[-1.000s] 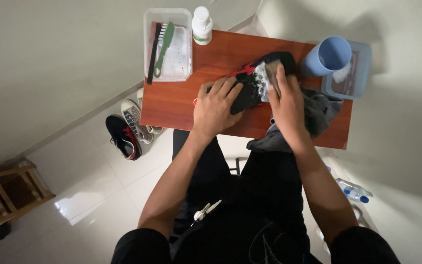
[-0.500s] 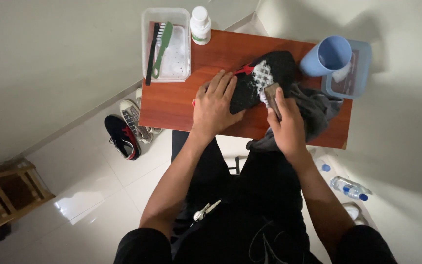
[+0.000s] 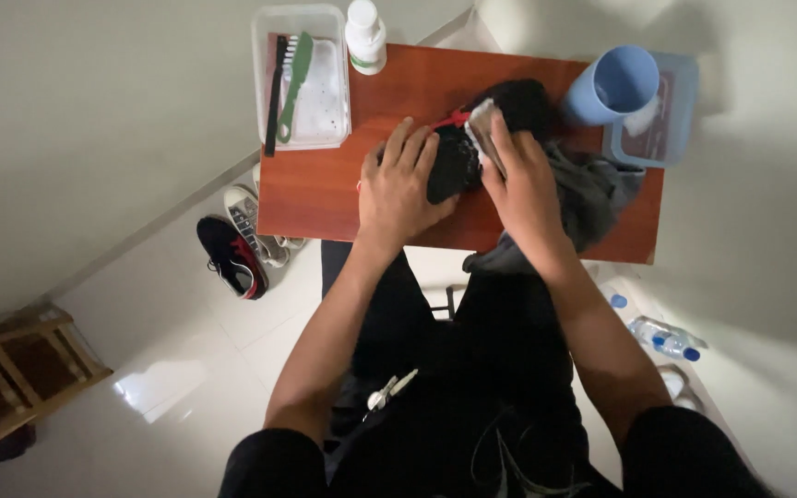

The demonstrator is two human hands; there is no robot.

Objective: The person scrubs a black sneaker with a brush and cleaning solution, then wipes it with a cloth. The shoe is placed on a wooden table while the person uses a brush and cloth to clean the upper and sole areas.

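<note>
While a clear tray [image 3: 311, 138] with a green brush [image 3: 295, 71] sits upper left, the left hand [image 3: 400, 189] lies flat, fingers spread, on a black shoe [image 3: 472, 148] at upper centre of the wooden table [image 3: 325, 189]; the right hand [image 3: 520, 184] presses a whitish cloth [image 3: 481, 124] onto it, left of the blue cup [image 3: 612, 85].

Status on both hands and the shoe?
Left hand flat on black shoe, pinning it to table. Right hand pressing pale cloth onto shoe. Grey rag alongside, nothing blocking.
</note>
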